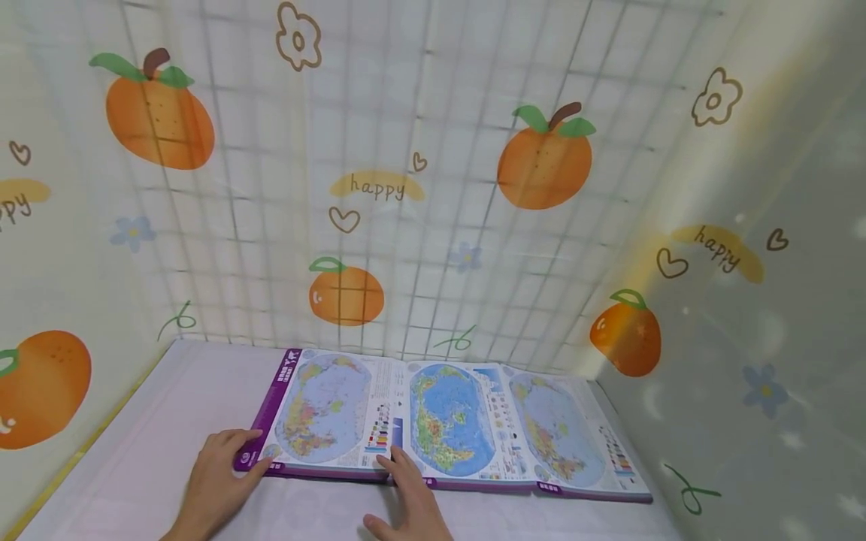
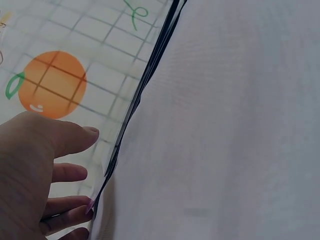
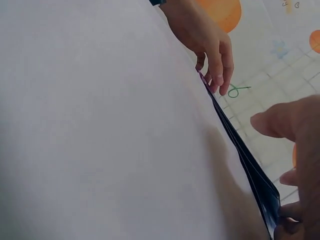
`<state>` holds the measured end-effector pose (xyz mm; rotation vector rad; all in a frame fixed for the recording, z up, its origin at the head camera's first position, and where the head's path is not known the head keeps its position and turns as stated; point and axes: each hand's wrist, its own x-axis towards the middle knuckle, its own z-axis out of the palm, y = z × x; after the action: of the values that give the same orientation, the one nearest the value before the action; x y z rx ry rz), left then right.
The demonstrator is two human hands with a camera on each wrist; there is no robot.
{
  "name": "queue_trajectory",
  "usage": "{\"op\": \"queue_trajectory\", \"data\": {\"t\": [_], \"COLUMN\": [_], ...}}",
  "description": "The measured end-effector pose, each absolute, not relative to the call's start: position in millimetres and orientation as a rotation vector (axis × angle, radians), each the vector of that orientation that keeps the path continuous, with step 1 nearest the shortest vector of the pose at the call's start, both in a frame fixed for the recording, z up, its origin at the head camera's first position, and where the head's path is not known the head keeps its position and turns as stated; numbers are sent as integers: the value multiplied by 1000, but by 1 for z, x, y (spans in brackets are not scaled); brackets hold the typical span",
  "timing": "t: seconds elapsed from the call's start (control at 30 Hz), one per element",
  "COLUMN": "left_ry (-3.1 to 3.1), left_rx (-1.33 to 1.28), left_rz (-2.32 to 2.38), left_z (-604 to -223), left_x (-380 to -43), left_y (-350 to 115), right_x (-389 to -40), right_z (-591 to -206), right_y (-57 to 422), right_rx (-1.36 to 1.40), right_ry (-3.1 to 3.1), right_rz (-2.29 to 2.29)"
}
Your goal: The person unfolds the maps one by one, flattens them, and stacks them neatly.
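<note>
A fold-out world map (image 1: 452,421) with a purple strip along its left end lies spread on the white-covered table in the head view. It shows three panels, each with an oval map. My left hand (image 1: 219,473) is at the map's near left corner, fingers on the purple strip and thumb by the front edge. Toward the middle, my right hand (image 1: 410,496) rests its fingertips on the front edge near the first fold, thumb held apart. Both wrist views show the map edge-on as a thin dark line, the left hand (image 2: 37,170) and right hand (image 3: 310,160) beside it.
Behind the table hangs a pale curtain (image 1: 419,248) printed with oranges, hearts and "happy", with a wire grid showing through. It also encloses the left and right sides. The white table cover (image 1: 203,383) shows left of the map and in front of it.
</note>
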<state>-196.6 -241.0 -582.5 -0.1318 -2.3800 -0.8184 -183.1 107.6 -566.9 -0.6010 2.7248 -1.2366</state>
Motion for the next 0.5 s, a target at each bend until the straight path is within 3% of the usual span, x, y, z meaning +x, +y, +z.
{"op": "queue_trajectory", "data": {"t": [0.5], "left_ry": [-2446], "left_rx": [-111], "left_rz": [-826], "left_z": [-582], "left_x": [-199], "left_y": [-232], "right_x": [-182], "right_z": [-568], "right_y": [117], "right_rx": [-633], "right_ry": [2780], "right_rz": [-1244]}}
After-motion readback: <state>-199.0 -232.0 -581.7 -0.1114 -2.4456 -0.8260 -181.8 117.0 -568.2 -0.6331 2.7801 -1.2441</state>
